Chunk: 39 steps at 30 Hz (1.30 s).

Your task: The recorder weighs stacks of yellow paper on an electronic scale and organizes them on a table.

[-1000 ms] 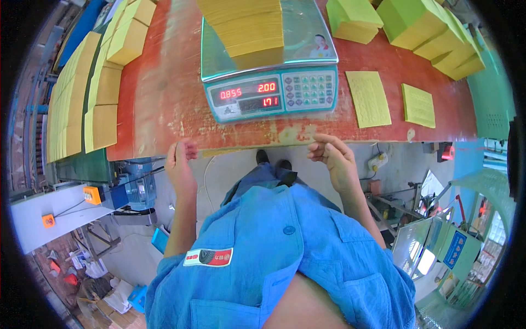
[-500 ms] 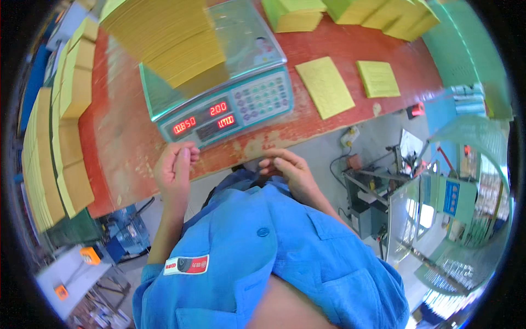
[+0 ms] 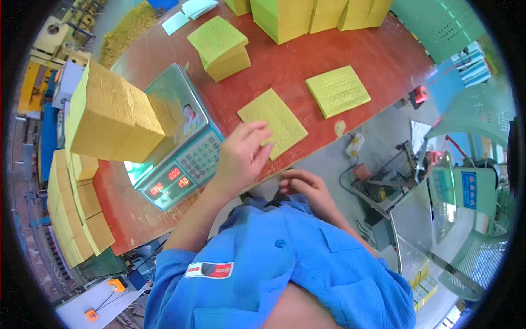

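Observation:
My left hand [image 3: 245, 152] reaches over the near-left edge of a thin yellow paper sheet or pad [image 3: 279, 123]. Its fingers are loosely bent, thumb apart, with nothing visible in the grip; whether the fingertips touch the paper I cannot tell. Off the table's front edge, my right hand [image 3: 309, 191] hangs before my body, loosely curled and holding nothing visible. Left of my left hand stands a teal digital scale [image 3: 198, 159] with red lit figures. A tall stack of yellow-brown paper [image 3: 118, 123] rests on its plate. A thicker yellow paper pad [image 3: 338, 91] lies to the right.
Tall yellow paper stacks [image 3: 296, 21] line the red table's [image 3: 142, 222] far side, with a shorter stack [image 3: 222, 49] before them. More stacks [image 3: 76, 203] stand along the left edge. Beyond the right edge are a metal frame [image 3: 386, 186] and a green perforated chair [image 3: 476, 131].
My left hand has moved right and away from me, from before the scale to the thin yellow paper. My right hand stays near the table edge. The view has swung right.

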{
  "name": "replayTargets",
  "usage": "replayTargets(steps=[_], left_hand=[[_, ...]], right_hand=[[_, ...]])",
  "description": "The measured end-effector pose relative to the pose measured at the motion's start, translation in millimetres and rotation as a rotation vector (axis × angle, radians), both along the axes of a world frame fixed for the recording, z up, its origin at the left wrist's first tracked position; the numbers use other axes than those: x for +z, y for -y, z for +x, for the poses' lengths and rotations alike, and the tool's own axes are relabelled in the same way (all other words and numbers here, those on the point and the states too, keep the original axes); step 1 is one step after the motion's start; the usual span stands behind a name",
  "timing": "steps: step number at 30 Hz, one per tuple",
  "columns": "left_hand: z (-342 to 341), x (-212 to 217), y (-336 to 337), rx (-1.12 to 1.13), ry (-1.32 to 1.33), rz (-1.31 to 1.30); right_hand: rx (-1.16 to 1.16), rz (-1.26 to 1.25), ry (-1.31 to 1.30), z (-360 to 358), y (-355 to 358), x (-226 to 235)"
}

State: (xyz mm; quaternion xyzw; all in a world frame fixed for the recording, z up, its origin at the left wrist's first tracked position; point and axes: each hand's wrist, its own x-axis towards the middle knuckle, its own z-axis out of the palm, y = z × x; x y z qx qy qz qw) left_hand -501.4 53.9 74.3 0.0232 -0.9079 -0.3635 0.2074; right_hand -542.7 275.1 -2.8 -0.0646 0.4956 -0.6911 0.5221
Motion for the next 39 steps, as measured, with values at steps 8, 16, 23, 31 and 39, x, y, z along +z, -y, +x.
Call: replayTargets(steps=[8, 16, 23, 31, 39], left_hand=[[-93.3, 11.4, 27.8, 0.362, 0.067, 0.124], [-152.8, 2.4, 113.7, 0.495, 0.005, -0.737], [-144.1, -5.3, 179.4, 0.346, 0.293, -0.504], [-144.1, 0.2, 167.3, 0.279, 0.162, -0.909], [-127.8, -0.5, 105.2, 0.303, -0.038, -1.019]], right_hand=[[-0.254, 0.003, -0.195, -117.0, -63.0, -4.4], [-0.451, -0.007, -0.244, -176.6, -91.3, -2.8], [-0.355, -0.025, -0.163, -174.4, -72.9, -4.2], [0.052, -0.196, -0.327, -239.1, 120.1, 38.1], [0.239, -0.157, -0.266, -281.8, 253.6, 35.5]])
